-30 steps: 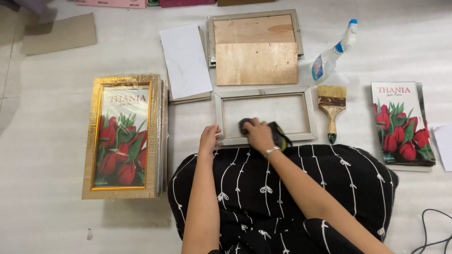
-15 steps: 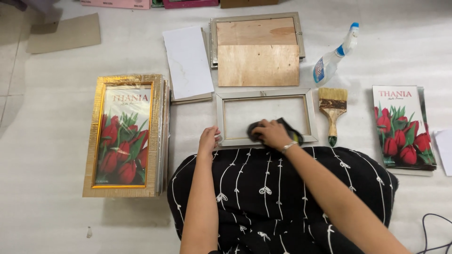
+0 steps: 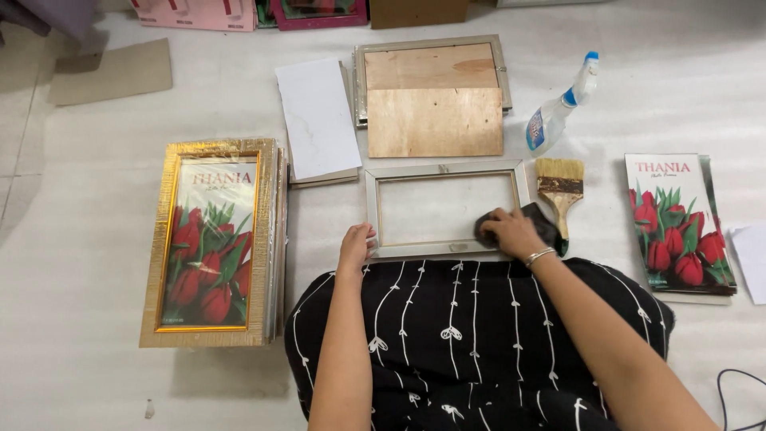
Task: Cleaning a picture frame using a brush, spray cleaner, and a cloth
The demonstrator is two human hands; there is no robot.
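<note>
Hands work closest in: the left hand grips the near-left corner of the silver frame, while the right hand presses a dark cloth onto its lower right glass. Frame lies flat on the floor, long axis left to right, with the brush just right and wooden backing boards beyond.

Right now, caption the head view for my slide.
Right hand presses a dark cloth on the silver frame's glass; left hand steadies its corner.
</note>
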